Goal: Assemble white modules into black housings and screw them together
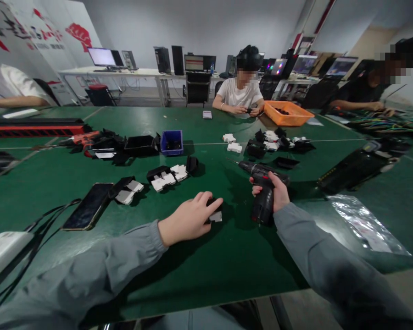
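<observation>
**Driver in one hand, small part pinned under the other**

Just below the middle of the frame, the left hand presses down on a small black and white part, fingers spread flat over it, so its grip is a hold-down rather than a closed fist. To the right of it, the right hand is clenched around the handle of a dark cordless driver.

This looks like the moment between steadying the part and driving into it. The next move, as I judge it, calls for swinging the bit down and across to the part, since the two are still apart.

The driver's long axis runs from lower right to upper left, its bit pointing toward the upper left, away from the part. Loose white and black pieces lie on the green surface further up.
</observation>
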